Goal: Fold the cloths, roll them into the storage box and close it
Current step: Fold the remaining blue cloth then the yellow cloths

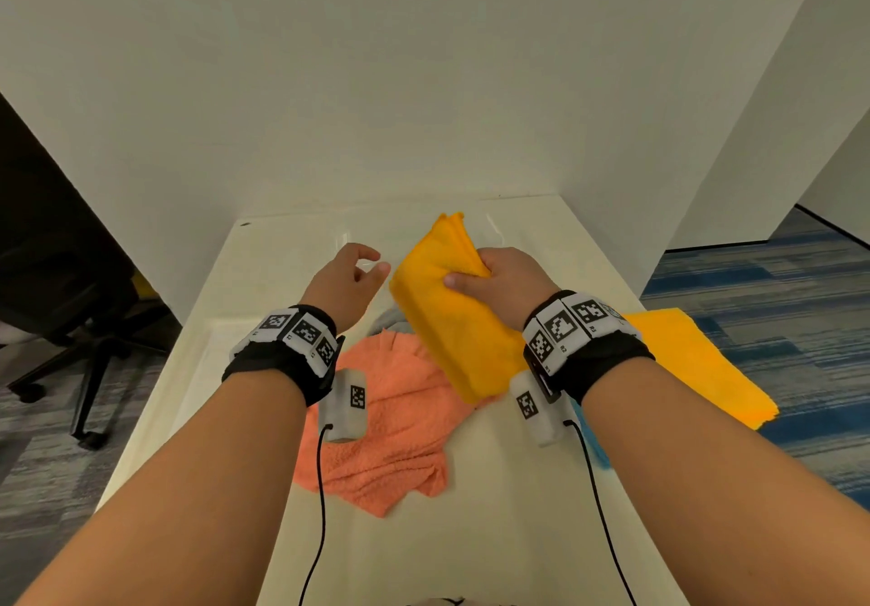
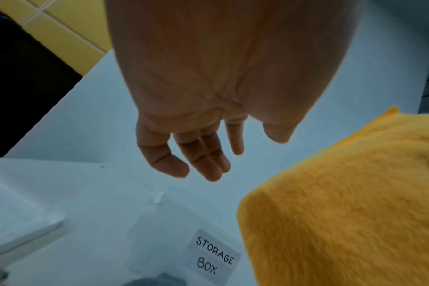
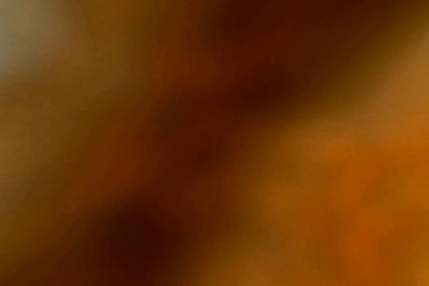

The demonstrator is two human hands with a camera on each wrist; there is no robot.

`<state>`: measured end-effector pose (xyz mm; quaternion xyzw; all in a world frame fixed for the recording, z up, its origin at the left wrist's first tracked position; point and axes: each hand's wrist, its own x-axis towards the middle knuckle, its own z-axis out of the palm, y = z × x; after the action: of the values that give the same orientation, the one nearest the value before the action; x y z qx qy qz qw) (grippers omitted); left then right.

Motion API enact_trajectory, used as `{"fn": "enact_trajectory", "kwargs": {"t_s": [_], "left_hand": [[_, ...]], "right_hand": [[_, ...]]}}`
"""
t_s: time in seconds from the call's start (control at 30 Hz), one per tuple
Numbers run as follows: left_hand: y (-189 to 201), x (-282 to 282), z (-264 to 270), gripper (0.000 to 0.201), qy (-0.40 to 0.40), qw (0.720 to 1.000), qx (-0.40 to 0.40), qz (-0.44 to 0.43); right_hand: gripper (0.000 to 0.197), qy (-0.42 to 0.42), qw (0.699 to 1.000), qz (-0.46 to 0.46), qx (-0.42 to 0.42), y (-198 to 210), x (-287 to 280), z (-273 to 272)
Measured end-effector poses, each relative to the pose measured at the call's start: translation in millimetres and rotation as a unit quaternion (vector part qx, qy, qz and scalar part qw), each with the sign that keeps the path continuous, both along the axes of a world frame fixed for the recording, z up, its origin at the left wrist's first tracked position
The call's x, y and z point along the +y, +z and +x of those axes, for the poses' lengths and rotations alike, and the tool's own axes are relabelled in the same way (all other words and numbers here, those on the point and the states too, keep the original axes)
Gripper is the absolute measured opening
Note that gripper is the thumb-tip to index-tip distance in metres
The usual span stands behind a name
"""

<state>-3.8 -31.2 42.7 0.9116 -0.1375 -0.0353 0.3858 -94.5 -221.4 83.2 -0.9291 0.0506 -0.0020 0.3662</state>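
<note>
Nearest you, a crumpled salmon terry cloth (image 1: 390,422) lies on the white counter (image 1: 471,535). Your right hand (image 1: 499,283) grips a folded orange-yellow fleece cloth (image 1: 447,318) — lifted above it. Your left hand (image 1: 348,283) hovers relaxed, empty, over the clear labelled storage box (image 2: 159,232) beyond.

Even, soft indoor light; right wrist view a total orange-brown blur.

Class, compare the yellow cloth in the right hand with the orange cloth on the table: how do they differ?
The yellow cloth is folded into a neat thick pad; the orange cloth lies crumpled. The right hand grips the yellow cloth above the table; nothing holds the orange cloth. Both look fluffy.
</note>
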Motion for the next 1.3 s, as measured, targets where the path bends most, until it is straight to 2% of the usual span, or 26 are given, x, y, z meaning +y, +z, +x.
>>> {"fn": "enact_trajectory", "kwargs": {"t_s": [0.1, 0.2, 0.27, 0.37, 0.43, 0.53, 0.63, 0.7, 0.77, 0.87, 1.0, 1.13, 1.3], "left_hand": [[-8, 2, 1, 0.043, 0.036, 0.998, 0.040, -0.045], [-13, 3, -2, 0.053, 0.059, 0.981, 0.145, -0.110], [-17, 5, -4, 0.064, 0.040, 0.967, 0.215, -0.130], [-24, 6, -7, 0.079, 0.033, 0.933, 0.311, -0.177], [-29, 7, -7, 0.084, 0.035, 0.897, 0.367, -0.244], [-30, 10, -7, 0.076, -0.018, 0.854, 0.408, -0.321], [-25, 10, -10, 0.046, -0.048, 0.837, 0.401, -0.370], [-25, 6, -13, 0.032, -0.059, 0.840, 0.383, -0.380], [-23, 0, -17, 0.028, -0.067, 0.849, 0.367, -0.375], [-24, -11, -20, 0.046, -0.080, 0.861, 0.360, -0.349], [-30, -37, -30, 0.065, -0.104, 0.861, 0.382, -0.318], [-35, -70, -42, 0.062, -0.108, 0.869, 0.391, -0.284], [-44, -116, -51, 0.065, -0.104, 0.877, 0.402, -0.241]], "right_hand": [[0.035, -0.023, 0.999, 0.031, -0.026, 6, 6, 1], [0.036, -0.029, 0.992, 0.112, -0.041, 14, 14, -3], [0.038, -0.025, 0.984, 0.169, -0.046, 19, 18, -6], [0.039, -0.035, 0.974, 0.219, -0.052, 21, 21, -9], [0.041, -0.060, 0.969, 0.236, -0.052, 18, 20, -11], [0.044, -0.099, 0.965, 0.237, -0.046, 12, 15, -14], [0.044, -0.145, 0.963, 0.226, -0.037, 5, 7, -18], [0.042, -0.170, 0.963, 0.208, -0.029, -1, -1, -19], [0.043, -0.192, 0.963, 0.189, -0.015, -6, -11, -20], [0.045, -0.213, 0.963, 0.165, 0.017, -13, -29, -23], [0.051, -0.213, 0.964, 0.136, 0.087, -25, -60, -31], [0.056, -0.218, 0.959, 0.093, 0.155, -35, -95, -43], [0.060, -0.226, 0.952, 0.045, 0.200, -46, -142, -54]]}}
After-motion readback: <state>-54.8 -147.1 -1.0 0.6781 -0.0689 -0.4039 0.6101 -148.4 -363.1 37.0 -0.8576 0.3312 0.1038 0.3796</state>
